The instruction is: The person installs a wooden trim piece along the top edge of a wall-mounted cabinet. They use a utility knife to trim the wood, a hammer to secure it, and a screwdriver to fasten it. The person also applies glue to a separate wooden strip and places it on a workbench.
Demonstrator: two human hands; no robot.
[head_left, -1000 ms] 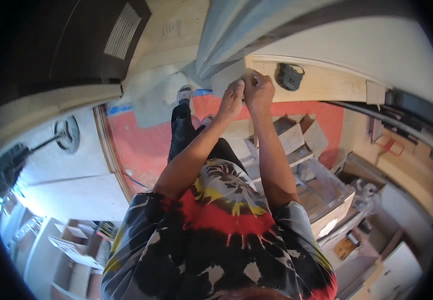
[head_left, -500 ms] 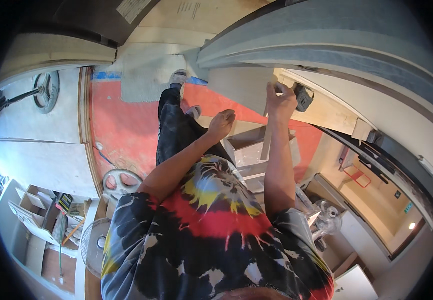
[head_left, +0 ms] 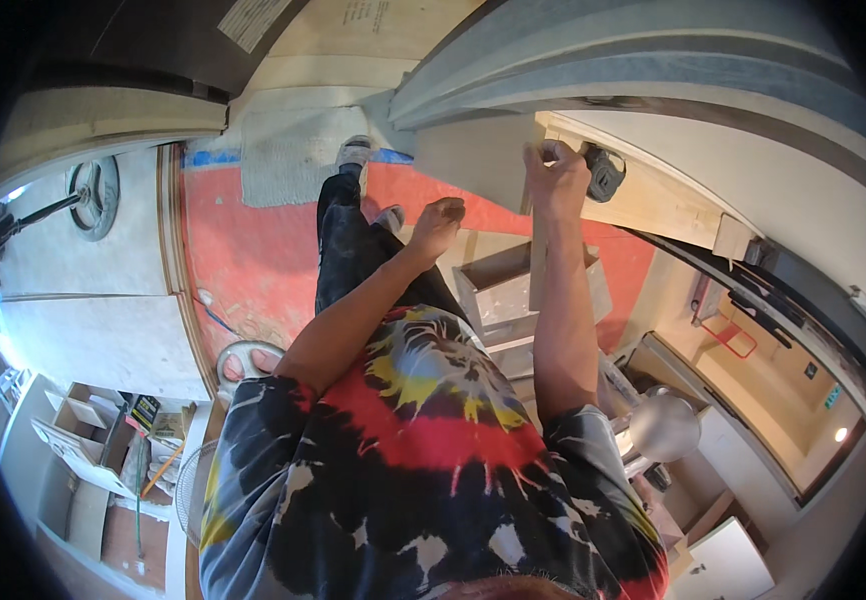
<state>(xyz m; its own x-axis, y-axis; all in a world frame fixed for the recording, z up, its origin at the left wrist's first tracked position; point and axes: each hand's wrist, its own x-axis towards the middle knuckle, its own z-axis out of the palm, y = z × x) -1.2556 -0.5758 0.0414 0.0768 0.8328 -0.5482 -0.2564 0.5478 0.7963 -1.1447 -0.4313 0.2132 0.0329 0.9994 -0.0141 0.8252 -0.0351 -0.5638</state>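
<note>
My right hand [head_left: 558, 188] is raised at the upright edge of a pale grey-beige board [head_left: 473, 160], its thumb and fingers curled into a pinch. What sits between those fingertips is too small to make out. Below that hand a narrow pale strip [head_left: 537, 270] runs downward beside my forearm; whether I hold it is unclear. My left hand [head_left: 438, 228] hovers lower and to the left, in front of my dark trousers, with its fingers curled in. Anything inside it is hidden. A black rounded device [head_left: 605, 172] rests on the wooden ledge [head_left: 648, 205] just right of my right hand.
An open box-like drawer [head_left: 503, 300] stands below my hands on the red floor covering [head_left: 253, 230]. Blue-grey curved panels [head_left: 633, 80] hang overhead at the right. At lower left are a shelf unit with tools [head_left: 103, 440] and a wire-guarded fan [head_left: 193, 490].
My left hand has risen slightly and turned a little. The right hand stays by the board's edge, shifted slightly left. The whole view has tilted a bit.
</note>
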